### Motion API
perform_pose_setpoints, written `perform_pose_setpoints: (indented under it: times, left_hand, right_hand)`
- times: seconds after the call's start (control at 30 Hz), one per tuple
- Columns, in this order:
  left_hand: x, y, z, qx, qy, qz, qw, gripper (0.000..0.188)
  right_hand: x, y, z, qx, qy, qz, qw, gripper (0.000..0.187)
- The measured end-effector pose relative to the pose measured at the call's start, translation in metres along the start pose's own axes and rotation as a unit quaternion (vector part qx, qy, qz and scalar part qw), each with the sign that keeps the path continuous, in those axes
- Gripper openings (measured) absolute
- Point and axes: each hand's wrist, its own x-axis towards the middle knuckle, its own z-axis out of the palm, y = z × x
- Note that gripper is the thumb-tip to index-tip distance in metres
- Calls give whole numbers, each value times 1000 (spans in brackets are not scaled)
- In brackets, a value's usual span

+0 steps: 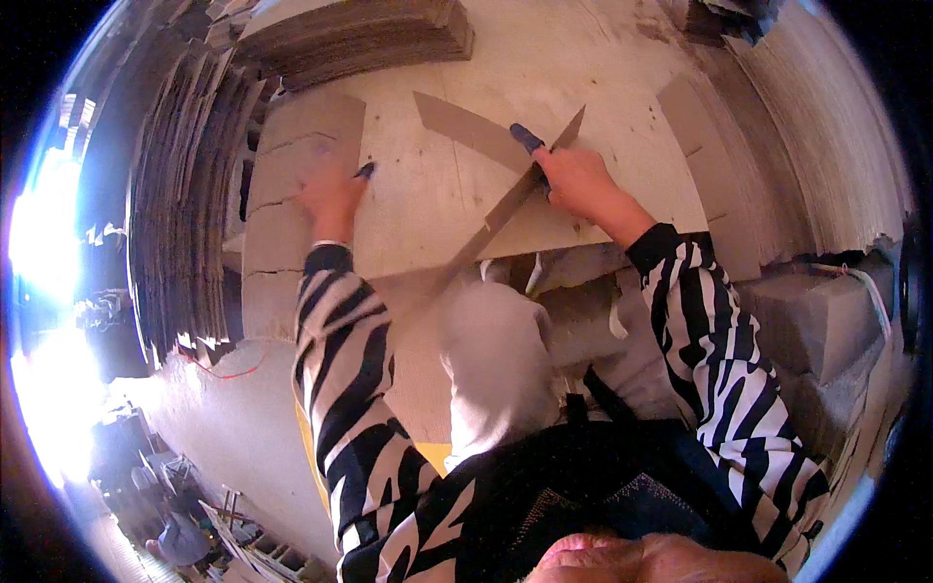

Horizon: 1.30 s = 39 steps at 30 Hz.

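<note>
My right hand (580,185) is closed on a long, narrow cardboard strip (491,216), which runs slantwise from upper right toward my lap. Its lower end is blurred. A second cardboard strip (465,128) lies across the wooden tabletop and meets the first one at my fingers. A dark cover sits on a fingertip of this hand. My left hand (332,202) is over slit cardboard pieces (282,219) at the table's left edge, its thumb, with a dark tip, apart from the fingers. Those fingers are smeared by motion, but I see nothing held in them.
A wooden table (428,209) is in front of me. At its far side lies a stack of cardboard (364,49). Tall cardboard stacks stand at the left (185,194) and the right (826,136). Slit cardboard (714,175) lies along the right edge.
</note>
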Motion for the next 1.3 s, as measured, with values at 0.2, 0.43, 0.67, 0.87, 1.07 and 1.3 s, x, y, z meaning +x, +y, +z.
perform_pose_setpoints:
  times: [0.2, 0.43, 0.67, 0.87, 1.07, 1.3]
  left_hand:
    - [-18, -26, -21, 127, 68, -23, 989, 49]
    - [-31, 22, -6, -33, -38, -76, 996, 21]
    - [-7, -14, -6, -18, -40, -40, 998, 30]
    - [-10, -28, -9, 145, 214, 188, 948, 20]
    - [-14, -6, -13, -82, -67, 37, 994, 19]
    - [-61, 74, 11, -618, -207, -147, 744, 32]
  right_hand:
    - [2, 5, 11, 1, 28, -15, 999, 37]
    - [7, -6, 14, 21, 87, -69, 994, 47]
    - [3, -10, 9, 32, 128, -99, 986, 58]
    - [3, -8, 8, 22, 92, -88, 992, 52]
    - [0, -14, 12, 31, 164, -141, 976, 40]
    - [4, -6, 21, 30, 179, -140, 973, 30]
